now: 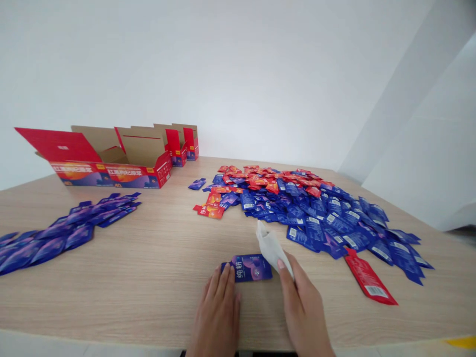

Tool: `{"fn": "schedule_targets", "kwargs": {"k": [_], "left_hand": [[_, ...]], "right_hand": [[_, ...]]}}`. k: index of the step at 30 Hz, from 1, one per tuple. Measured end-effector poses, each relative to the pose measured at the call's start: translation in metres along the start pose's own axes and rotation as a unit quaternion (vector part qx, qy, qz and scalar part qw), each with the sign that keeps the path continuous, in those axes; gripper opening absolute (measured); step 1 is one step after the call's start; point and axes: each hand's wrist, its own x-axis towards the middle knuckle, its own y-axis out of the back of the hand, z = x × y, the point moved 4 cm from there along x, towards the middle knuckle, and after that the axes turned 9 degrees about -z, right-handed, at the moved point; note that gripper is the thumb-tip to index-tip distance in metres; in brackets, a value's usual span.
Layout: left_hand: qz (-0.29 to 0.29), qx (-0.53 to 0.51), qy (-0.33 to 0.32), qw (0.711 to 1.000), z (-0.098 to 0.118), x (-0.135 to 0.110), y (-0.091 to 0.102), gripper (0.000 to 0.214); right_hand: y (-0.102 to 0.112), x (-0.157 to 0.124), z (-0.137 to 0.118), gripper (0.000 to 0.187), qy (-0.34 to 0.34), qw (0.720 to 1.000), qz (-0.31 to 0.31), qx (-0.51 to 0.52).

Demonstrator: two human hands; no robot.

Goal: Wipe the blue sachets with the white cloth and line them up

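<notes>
Blue pouch (256,267): pinning w/ flat L hand (218,307); clutching white cloth (272,248) w/ R hand (303,302); poss. risking skid if holding too lightly.

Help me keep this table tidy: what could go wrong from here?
The left hand pins the pouch at one end only, so it might swivel if the right hand rubs it with the white cloth. The loose pile could slide if bumped. The overlapping rows on the left might fall out of line if knocked.
</notes>
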Motion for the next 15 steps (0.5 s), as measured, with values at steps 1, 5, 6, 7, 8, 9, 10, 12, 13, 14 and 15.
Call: {"fn": "schedule_targets", "kwargs": {"k": [1,5,6,7,8,9,10,12,13,14,15], "left_hand": [[-0.001,0.015,-0.015,1.000,-0.001,-0.003,-0.001,0.065],[-0.006,0.077,-0.109,0.991,-0.002,-0.009,-0.002,0.061],[-0.001,0.091,-0.125,0.988,-0.001,-0.009,-0.002,0.060],[0.006,0.105,-0.129,0.986,-0.001,-0.009,-0.001,0.060],[0.020,0.118,-0.121,0.985,-0.001,-0.008,0.001,0.061],[0.037,0.129,-0.110,0.985,0.000,-0.007,0.003,0.062],[0.054,0.138,-0.098,0.984,0.001,-0.006,0.004,0.065],[0.085,0.149,-0.087,0.981,0.004,-0.004,0.005,0.074],[0.097,0.151,-0.090,0.980,0.006,-0.004,0.005,0.079],[0.106,0.152,-0.092,0.978,0.008,-0.003,0.005,0.082],[0.111,0.153,-0.092,0.978,0.008,-0.003,0.004,0.085]], "right_hand": [[-0.012,0.000,-0.011,0.046,0.038,0.999,-0.009,-0.008],[-0.070,0.000,-0.034,0.046,0.233,0.962,-0.109,-0.090],[-0.079,0.001,-0.029,0.048,0.260,0.949,-0.135,-0.112],[-0.082,0.003,-0.019,0.049,0.268,0.942,-0.154,-0.133],[-0.079,0.007,-0.006,0.049,0.259,0.940,-0.160,-0.152],[-0.070,0.013,0.010,0.049,0.241,0.943,-0.156,-0.171],[-0.056,0.019,0.026,0.047,0.204,0.951,-0.136,-0.188],[-0.027,0.030,0.050,0.048,0.123,0.964,-0.090,-0.217],[-0.016,0.032,0.055,0.049,0.089,0.969,-0.072,-0.220],[-0.011,0.032,0.055,0.050,0.068,0.973,-0.059,-0.215],[-0.013,0.029,0.049,0.050,0.063,0.976,-0.051,-0.201]]}}
